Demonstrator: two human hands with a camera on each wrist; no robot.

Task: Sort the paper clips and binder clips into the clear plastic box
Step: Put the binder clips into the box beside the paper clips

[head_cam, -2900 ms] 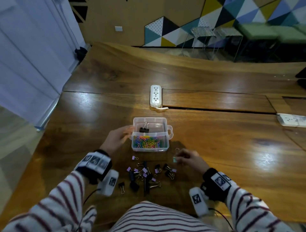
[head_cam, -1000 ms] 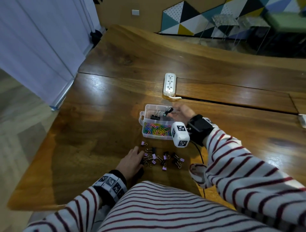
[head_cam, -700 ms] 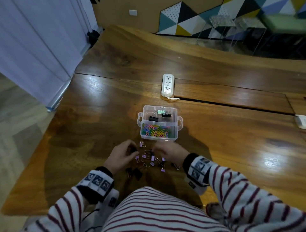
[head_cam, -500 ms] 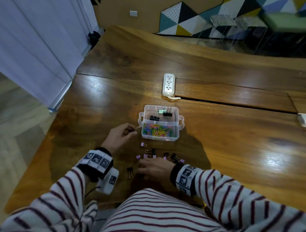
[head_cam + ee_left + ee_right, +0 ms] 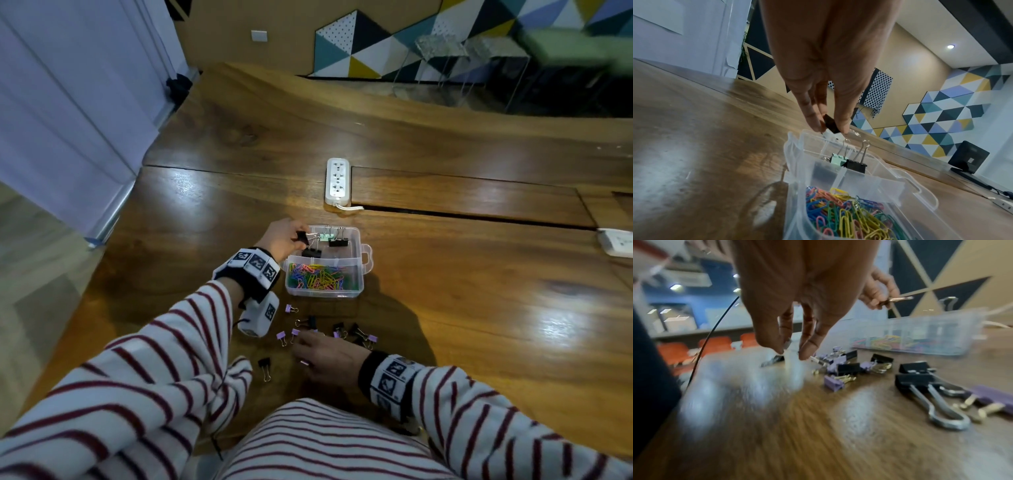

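Observation:
The clear plastic box (image 5: 360, 260) sits mid-table, with coloured paper clips (image 5: 317, 277) in its front compartment. Black and green binder clips (image 5: 338, 242) lie in the back one. My left hand (image 5: 287, 238) hovers over the box's back-left corner and pinches a black binder clip (image 5: 830, 125) between thumb and fingers. My right hand (image 5: 325, 353) is low over the loose pile of purple and black binder clips (image 5: 342, 330) near the front edge. Its thumb and forefinger seem to pinch a small purple clip (image 5: 787, 344), which is blurred.
A white power strip (image 5: 337, 181) lies behind the box beside a slot in the wooden table (image 5: 479, 308), and a second strip (image 5: 616, 241) is at the far right. One black clip (image 5: 264, 366) lies apart near my striped sleeve.
My left hand has carried the black binder clip from the box's left side up over its back compartment. The right hand has stayed at the loose pile, shifting slightly.

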